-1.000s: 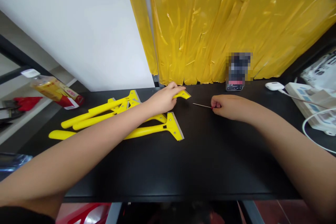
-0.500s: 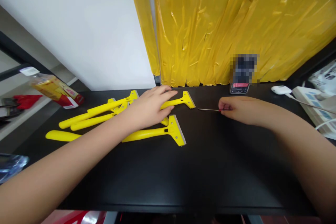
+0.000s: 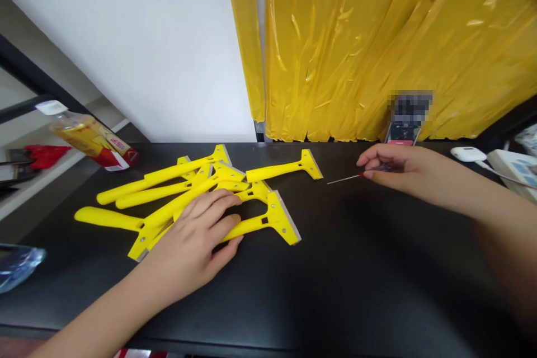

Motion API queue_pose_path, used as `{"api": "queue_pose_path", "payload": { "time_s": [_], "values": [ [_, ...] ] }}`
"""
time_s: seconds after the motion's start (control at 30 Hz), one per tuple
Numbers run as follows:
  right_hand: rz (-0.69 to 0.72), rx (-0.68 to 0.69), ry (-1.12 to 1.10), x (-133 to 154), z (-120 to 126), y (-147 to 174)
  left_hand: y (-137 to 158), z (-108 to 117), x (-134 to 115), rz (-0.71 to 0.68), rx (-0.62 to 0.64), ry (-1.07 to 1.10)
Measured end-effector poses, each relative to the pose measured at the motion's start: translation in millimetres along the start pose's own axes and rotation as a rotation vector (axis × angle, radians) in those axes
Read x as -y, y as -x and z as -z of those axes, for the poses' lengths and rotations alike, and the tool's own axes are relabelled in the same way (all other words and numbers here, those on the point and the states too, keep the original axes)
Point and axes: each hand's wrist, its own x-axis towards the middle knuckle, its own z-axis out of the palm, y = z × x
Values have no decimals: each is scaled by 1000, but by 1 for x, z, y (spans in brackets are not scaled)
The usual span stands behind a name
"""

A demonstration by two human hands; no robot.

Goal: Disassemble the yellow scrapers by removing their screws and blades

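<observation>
1. Several yellow scrapers (image 3: 191,194) are lying in an overlapping pile on the black surface (image 3: 335,291).
2. The left hand (image 3: 205,235) is resting over the pile's near side, thumb and forefinger along the front scraper's (image 3: 274,221) handle; whether it is gripping, I cannot tell.
3. Well right of the pile, the right hand (image 3: 396,165) is pinching a thin-shafted tool (image 3: 346,179), which is pointing toward the pile.
4. A lone scraper (image 3: 277,172) is lying just right of the pile.
5. A bottle (image 3: 94,137) is sitting left of the pile.
</observation>
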Motion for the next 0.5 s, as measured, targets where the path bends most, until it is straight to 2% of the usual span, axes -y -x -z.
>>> {"api": "queue_pose_path", "payload": {
  "time_s": [0.1, 0.2, 0.37, 0.4, 0.5],
  "values": [
    [10, 13, -245, 11, 2, 5, 12, 3, -2, 51, -67, 32],
    [42, -15, -542, 24, -2, 11, 19, 3, -12, 193, -59, 261],
    [104, -50, -860, 47, -18, 14, 1, -3, -46, 522, 103, 1141],
    [111, -48, -886, 50, -22, 14, -7, -4, -53, 572, 168, 1309],
    [105, -40, -882, 51, -29, 13, -34, -5, -71, 693, 220, 1658]
  ]
}}
